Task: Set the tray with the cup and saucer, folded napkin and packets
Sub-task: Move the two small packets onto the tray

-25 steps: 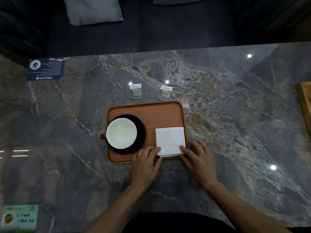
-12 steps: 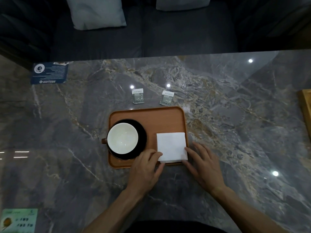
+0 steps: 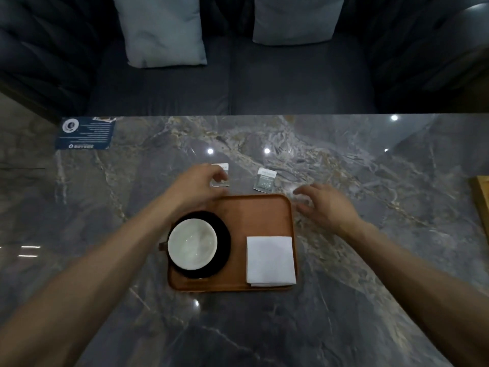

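Nearest to the person, a folded white napkin [image 3: 270, 260] lies flat in the right near corner of the brown tray [image 3: 254, 210], with its layered edge showing at the near side. To the left of it on the same tray stands a white cup [image 3: 192, 243] on a black saucer [image 3: 223, 241]; the cup handle points to the left, over the tray rim. The far half of the tray is bare wood colour. The tray stands on a grey marble table [image 3: 105, 260] with light veins and small bright reflections of lamps.

Past the tray, the left hand [image 3: 197, 185] reaches over the far left corner and its curled fingers are at the left packet [image 3: 221, 175], which is partly hidden under them; if the fingers already pinch it, I cannot tell. The right hand [image 3: 324, 205] hovers just beside the far right corner of the tray, blurred, with fingers spread and relaxed, holding nothing. The right packet [image 3: 265, 179] lies on the table between the two hands, just beyond the tray rim; it has a white top strip and a grey-green lower part, and its print is too small to read.

Farther left, at the table edge, lies a dark blue card [image 3: 86, 133] with a round white logo and lines of white text, not readable. Behind the table there is a dark sofa [image 3: 227, 86] with two pale cushions [image 3: 164, 30].
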The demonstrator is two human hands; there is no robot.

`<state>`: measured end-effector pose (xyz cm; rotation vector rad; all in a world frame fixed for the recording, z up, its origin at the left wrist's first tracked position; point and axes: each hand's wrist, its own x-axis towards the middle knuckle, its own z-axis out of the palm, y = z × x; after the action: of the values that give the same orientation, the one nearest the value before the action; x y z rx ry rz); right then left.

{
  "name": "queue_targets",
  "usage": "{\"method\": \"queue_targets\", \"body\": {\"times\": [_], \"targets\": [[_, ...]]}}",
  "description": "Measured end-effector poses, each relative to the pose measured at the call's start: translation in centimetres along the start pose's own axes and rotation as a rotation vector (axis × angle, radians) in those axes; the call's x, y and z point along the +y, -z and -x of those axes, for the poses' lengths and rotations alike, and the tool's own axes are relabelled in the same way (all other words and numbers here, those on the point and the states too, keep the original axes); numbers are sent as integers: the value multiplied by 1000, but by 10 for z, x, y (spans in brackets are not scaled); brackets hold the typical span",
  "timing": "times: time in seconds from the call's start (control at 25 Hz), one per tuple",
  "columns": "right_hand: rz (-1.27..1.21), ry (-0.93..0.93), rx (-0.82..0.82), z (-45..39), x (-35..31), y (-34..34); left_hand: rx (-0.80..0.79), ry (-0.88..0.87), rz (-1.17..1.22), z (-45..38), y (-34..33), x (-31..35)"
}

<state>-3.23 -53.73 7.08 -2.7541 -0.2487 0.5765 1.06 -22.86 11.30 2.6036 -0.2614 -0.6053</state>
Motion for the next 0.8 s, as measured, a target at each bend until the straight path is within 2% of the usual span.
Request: {"method": "queue_targets", "body": {"times": [0.16, 0.32, 0.8], "targets": [[53, 2, -76, -46, -7, 12, -103, 106, -172, -50, 5, -31], [45, -31, -96, -79, -20, 7, -113, 76, -262, -78, -5, -46], [89, -110, -37, -103, -57, -22, -38, 113, -161, -89, -27, -58]]}}
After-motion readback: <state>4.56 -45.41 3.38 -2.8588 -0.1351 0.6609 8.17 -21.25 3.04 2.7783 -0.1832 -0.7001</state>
